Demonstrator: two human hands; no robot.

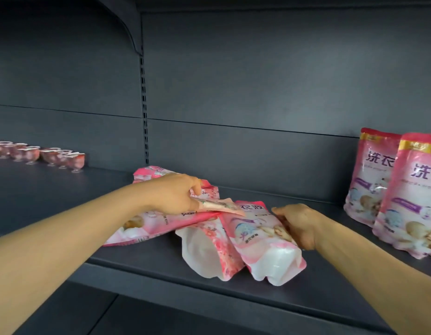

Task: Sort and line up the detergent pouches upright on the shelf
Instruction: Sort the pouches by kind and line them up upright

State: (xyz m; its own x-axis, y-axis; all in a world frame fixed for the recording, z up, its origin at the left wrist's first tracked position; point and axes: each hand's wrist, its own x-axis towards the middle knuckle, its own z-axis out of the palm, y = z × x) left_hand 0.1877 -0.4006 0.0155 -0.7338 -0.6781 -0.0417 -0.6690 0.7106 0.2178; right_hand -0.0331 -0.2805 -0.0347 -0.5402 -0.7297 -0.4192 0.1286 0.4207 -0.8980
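Meanwhile, beside the two upright pouches (400,189) on the shelf (306,286), the right hand (297,226) gripped a toppled pouch (260,240), fingers curled along its edge, while the left hand (172,193) pinched another pouch's top (221,205).

So the shelf (142,267) is dark grey metal with a matching back panel. Two pink detergent pouches (390,189) stand upright at the right end, one just in front of the other and overlapping. Around the middle, a heap of pink pouches (209,238) lies flat, some on top of each other, reaching close to the front edge. Far left, a row of small pink cups (40,154) runs along near the back
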